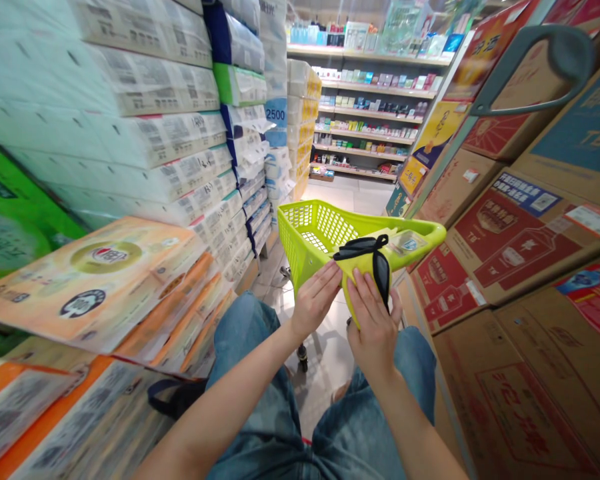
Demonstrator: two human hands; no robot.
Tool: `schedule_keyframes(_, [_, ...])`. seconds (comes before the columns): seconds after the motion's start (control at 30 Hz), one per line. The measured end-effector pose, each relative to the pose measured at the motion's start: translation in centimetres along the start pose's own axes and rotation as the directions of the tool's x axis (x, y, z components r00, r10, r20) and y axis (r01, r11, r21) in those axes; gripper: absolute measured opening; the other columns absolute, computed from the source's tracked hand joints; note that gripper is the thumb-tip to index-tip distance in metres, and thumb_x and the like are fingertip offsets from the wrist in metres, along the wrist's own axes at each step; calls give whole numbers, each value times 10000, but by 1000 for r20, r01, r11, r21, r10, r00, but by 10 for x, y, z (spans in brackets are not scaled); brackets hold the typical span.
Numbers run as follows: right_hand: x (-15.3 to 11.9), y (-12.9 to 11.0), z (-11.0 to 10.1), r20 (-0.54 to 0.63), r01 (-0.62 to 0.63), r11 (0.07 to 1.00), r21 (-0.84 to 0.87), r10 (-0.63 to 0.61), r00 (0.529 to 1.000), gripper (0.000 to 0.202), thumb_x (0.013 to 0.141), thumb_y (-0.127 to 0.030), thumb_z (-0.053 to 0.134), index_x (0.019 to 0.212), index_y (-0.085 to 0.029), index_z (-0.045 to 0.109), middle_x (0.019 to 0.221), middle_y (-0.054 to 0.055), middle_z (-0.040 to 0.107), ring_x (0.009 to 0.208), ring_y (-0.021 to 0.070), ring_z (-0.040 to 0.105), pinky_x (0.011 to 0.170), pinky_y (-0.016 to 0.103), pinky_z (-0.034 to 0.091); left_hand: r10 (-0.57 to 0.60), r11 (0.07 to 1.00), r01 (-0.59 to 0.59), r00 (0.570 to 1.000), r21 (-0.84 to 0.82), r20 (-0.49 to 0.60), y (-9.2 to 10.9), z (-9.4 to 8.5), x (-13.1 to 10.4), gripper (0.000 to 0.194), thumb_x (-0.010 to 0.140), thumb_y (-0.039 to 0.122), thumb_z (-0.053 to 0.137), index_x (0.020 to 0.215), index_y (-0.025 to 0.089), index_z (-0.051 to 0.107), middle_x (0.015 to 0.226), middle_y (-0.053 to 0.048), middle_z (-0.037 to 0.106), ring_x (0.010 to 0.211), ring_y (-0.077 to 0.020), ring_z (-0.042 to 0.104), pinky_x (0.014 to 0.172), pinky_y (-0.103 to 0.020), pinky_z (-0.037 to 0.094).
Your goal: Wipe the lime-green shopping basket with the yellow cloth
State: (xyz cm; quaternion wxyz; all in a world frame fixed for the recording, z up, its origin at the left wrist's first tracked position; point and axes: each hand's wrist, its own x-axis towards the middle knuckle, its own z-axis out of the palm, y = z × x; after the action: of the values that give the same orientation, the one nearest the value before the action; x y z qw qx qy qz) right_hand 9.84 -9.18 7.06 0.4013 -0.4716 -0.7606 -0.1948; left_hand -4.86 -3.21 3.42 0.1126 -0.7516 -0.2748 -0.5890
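In the head view, a soft-looking yellow piece with black trim (pixel 349 268) lies between my hands, against the near end of a lime-green plastic shopping basket cart (pixel 300 257). A black strap or band runs across its top, and a grey panel edged in black hangs at its right. I cannot make out exactly what it is. My left hand (pixel 317 299) pinches its left corner, fingers pressed together. My right hand (pixel 373 317) grips it from the right, fingers laid over the front and the thumb partly hidden behind. The cart's basket has lattice walls.
Wrapped tissue packs (pixel 175 140) are stacked high on the left, with an orange-and-white carton (pixel 130 287) nearer. Cardboard liquor boxes (pixel 510 233) line the right, below a grey handle (pixel 560 67). Shelves of small goods (pixel 370 103) stand ahead. A tiled aisle (pixel 353 200) runs between.
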Motion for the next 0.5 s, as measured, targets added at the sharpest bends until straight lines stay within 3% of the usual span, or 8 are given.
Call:
schedule_keyframes(0.07, [0, 7, -1, -5, 13, 1000, -2, -13, 1000, 626, 829, -21, 435, 1405, -247, 530, 1400, 89, 639, 1335, 183, 571, 1227, 427, 183, 5, 1000, -5, 1000, 4, 10, -1, -1, 0, 573, 973, 73, 541, 1517, 170, 391, 1398, -157, 610, 1382, -233, 509, 1113, -425, 511])
schedule_keyframes(0.2, [4, 43, -3, -62, -163, 985, -63, 159, 985, 676, 795, -23, 435, 1411, -283, 534, 1431, 74, 614, 1344, 216, 565, 1206, 474, 219, 3, 1000, -3, 1000, 4, 27, 1, -2, 2, 571, 989, 101, 529, 1529, 187, 365, 1399, -149, 611, 1383, -227, 508, 1105, -446, 520])
schedule_keyframes(0.27, [5, 48, -4, -70, -222, 973, -65, 218, 973, 690, 790, -29, 426, 1423, -285, 524, 1455, 76, 593, 1362, 229, 548, 1195, 492, 235, 7, 1000, -7, 1000, 4, 17, 3, -1, 3, 568, 986, 99, 533, 1525, 185, 373, 1391, -152, 617, 1383, -228, 508, 1100, -446, 526])
schedule_keyframes(0.33, [5, 37, -5, -44, -207, 978, -38, 205, 978, 696, 793, -27, 418, 1440, -270, 505, 1472, 85, 574, 1370, 223, 538, 1195, 476, 242, 9, 1000, -9, 1000, 2, 16, 3, -1, 3, 572, 982, 89, 536, 1524, 176, 375, 1391, -156, 616, 1385, -230, 507, 1098, -449, 528])
schedule_keyframes(0.5, [0, 2, -9, 39, -15, 999, 46, 13, 999, 672, 815, -19, 420, 1442, -248, 496, 1441, 95, 604, 1376, 190, 530, 1210, 401, 227, 18, 1000, -18, 1000, 2, 4, -1, -3, 0, 573, 971, 74, 548, 1513, 175, 396, 1391, -156, 614, 1389, -235, 502, 1098, -440, 528])
